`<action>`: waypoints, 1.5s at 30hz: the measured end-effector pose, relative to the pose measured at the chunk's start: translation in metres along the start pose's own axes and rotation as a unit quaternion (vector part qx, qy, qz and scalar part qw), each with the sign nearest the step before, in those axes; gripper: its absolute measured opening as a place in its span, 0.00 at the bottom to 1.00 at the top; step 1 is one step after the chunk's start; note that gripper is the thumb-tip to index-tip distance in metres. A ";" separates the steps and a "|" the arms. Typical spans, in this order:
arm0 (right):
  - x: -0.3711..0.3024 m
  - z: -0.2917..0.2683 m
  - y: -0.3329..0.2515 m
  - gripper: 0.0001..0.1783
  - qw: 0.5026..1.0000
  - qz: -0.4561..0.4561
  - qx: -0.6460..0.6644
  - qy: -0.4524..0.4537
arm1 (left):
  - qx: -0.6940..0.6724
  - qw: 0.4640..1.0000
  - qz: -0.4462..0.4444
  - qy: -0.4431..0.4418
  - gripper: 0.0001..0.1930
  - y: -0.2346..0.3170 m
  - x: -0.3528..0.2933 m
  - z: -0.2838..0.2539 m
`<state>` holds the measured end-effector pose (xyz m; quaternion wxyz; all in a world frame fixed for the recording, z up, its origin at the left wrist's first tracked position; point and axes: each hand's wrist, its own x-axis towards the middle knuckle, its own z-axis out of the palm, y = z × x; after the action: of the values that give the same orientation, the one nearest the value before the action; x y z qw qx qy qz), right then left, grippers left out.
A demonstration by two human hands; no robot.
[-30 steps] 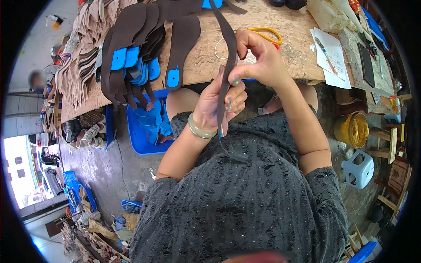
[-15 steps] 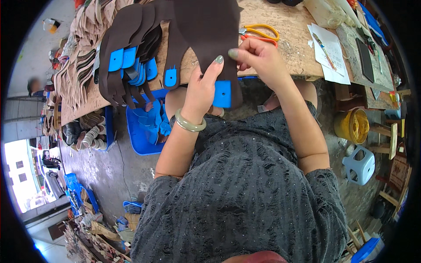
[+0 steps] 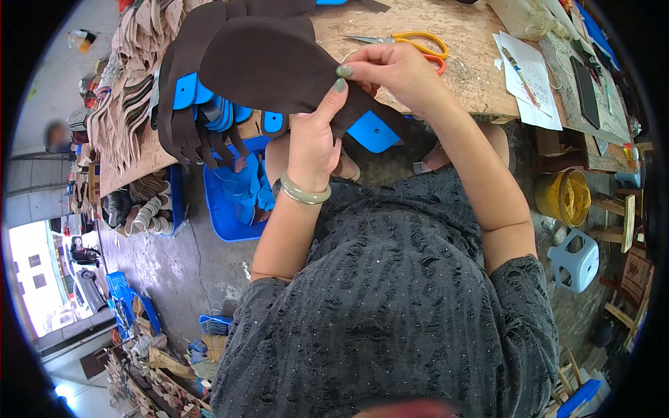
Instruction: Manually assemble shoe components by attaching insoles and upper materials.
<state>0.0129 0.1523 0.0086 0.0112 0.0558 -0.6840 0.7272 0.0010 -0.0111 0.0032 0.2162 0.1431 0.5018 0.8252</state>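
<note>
A flat, dark brown leather-like cut piece [image 3: 268, 66] hangs between my two hands, with a broad rounded end to the left. Its narrower end, to the lower right, carries a blue patch [image 3: 376, 131] with a small dark dot. My left hand [image 3: 311, 139], below a pale green bangle [image 3: 304, 194], grips the piece with the thumb on top and the fingers hidden underneath. At the piece's upper right edge, thumb and forefinger of my right hand [image 3: 397, 73] are pinched together. Similar brown pieces [image 3: 171, 122] with blue patches lie stacked at the left.
Yellow-and-red-handled scissors [image 3: 418, 35] lie beyond my right hand on the wooden table [image 3: 474, 76]. Papers with a pen [image 3: 519, 73] and a black phone-like slab [image 3: 584, 90] are farther right. Below stand a blue bin [image 3: 221, 221], a yellow bucket [image 3: 563, 198] and a light blue stool [image 3: 575, 260].
The brown piece I hold has turned, its broad end swinging left and its blue-patched end swinging right. My right hand has moved slightly up and left, uncovering the scissors' blades.
</note>
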 end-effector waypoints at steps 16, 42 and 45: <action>-0.056 0.022 0.038 0.15 0.989 0.037 0.128 0.058 | -0.084 0.990 0.024 -0.109 0.32 0.007 -0.007 -0.015; -0.032 -0.006 0.005 0.24 0.959 -0.009 0.280 0.030 | -0.067 0.993 0.005 0.092 0.11 0.002 -0.012 -0.013; -0.030 -0.005 -0.011 0.26 0.965 -0.104 0.242 0.013 | -0.052 0.997 -0.001 0.064 0.12 0.005 -0.010 -0.013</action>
<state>0.0432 0.1595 0.0159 0.0821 0.1186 -0.4780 0.8664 0.0032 -0.0282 0.0019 0.1917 0.0784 0.4708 0.8576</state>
